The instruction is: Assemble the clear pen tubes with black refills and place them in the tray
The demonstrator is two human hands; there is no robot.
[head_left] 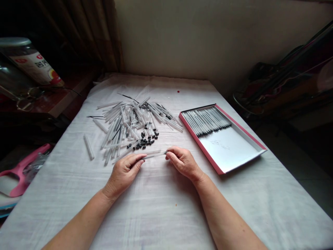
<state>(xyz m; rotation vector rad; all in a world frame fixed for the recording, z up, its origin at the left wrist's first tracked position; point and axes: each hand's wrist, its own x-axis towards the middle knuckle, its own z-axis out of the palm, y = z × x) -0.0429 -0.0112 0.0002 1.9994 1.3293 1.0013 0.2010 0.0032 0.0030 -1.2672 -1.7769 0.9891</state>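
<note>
My left hand [127,172] is closed around a slim pen with a clear barrel [155,155], which points to the right. My right hand [183,162] pinches the dark tip at the pen's far end, so both hands share it. Just behind the pen lies another pale tube [153,151], close to my left fingers. Beyond my hands is a loose pile of translucent pen barrels [114,130] mixed with thin black refills [127,96]. Several small black plugs [147,141] are scattered at the pile's near right side.
To the right, a shallow pink-edged box [221,170] holds a row of pens [205,119] at its far end. A single barrel [88,147] lies apart on the left. Pink-handled item [23,170] sits at the left edge; a labelled jar [33,66] stands beyond it.
</note>
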